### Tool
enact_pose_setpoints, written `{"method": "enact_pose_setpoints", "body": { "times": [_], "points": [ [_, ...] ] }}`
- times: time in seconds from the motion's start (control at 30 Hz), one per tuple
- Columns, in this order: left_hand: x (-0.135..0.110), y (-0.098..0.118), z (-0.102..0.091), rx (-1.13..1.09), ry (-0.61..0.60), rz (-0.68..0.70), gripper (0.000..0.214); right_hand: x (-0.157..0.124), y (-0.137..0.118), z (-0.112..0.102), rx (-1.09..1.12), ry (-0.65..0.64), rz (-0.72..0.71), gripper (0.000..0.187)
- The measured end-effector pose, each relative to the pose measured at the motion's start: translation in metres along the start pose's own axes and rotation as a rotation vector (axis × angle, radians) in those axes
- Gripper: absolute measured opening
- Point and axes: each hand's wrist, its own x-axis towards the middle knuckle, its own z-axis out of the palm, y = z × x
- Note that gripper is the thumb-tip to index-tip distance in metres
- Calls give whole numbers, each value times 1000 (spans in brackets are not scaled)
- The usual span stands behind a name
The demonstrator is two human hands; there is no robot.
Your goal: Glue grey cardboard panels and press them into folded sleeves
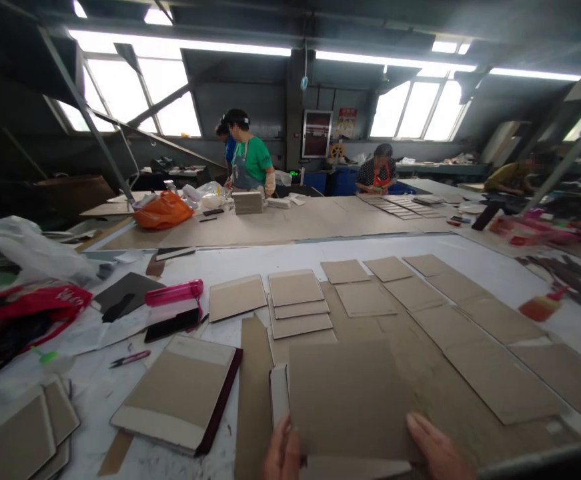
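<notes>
Grey-brown board, one panel (pixel 347 400), plain-faced and roughly rectangular: located at the near edge of the worktable (pixel 250 259), between the person's two hands, overlapping a white-edged piece (pixel 279 393) on its left.

Left hand (pixel 283 453): fingers closed on the panel's lower left corner. Right hand (pixel 437 447): thumb pressed on the lower right edge; the fingers below were hidden, though the grasp appeared firm.

Step in hand, as judged: two-handed handling of a single panel, either lifting or positioning; which of these could not be told. The next move, by the same judgement, called for even support from both hands, the panel level and its corners kept off neighbouring pieces.

Adjoining, right: flat boards (pixel 503 373) in slanting rows, partly on a brown sheet (pixel 395 347). Beyond: overlapping pale-bordered panels (pixel 295 290).

Left: one bordered panel with a maroon edge (pixel 177 393); one pen (pixel 131 359); one pink case (pixel 175 293); one loose pile of panels (pixel 17 433).

Outer items: one squeeze bottle (pixel 543 305), far right; one orange bag (pixel 164 210) on the farther table; co-workers in a green top (pixel 257 160) and a red apron (pixel 381 175).
</notes>
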Motion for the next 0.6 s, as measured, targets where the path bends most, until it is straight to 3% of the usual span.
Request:
{"method": "enact_pose_setpoints", "body": {
  "times": [0.1, 0.2, 0.3, 0.43, 0.5, 0.6],
  "points": [
    [-11, 26, -11, -140, -84, -75, 46, -21, -15, 22, 62, -92, 52, 47],
    [-16, 42, -27, -193, -96, -199, 38, -30, -26, 28, -25, -175, 49, 45],
    [-19, 45, -48, -161, -74, -282, 37, -33, -29, 35, -114, -263, -40, 44],
    [-20, 50, -77, -194, -3, -289, 37, -21, -29, 47, -265, -367, -173, 44],
    [-21, 58, -91, -258, 50, -294, 36, -4, -23, 47, -409, -243, -275, 44],
    [-27, 69, -109, -358, 195, -303, 26, 29, -1, 39, -733, 121, -352, 44]
  ]
}}
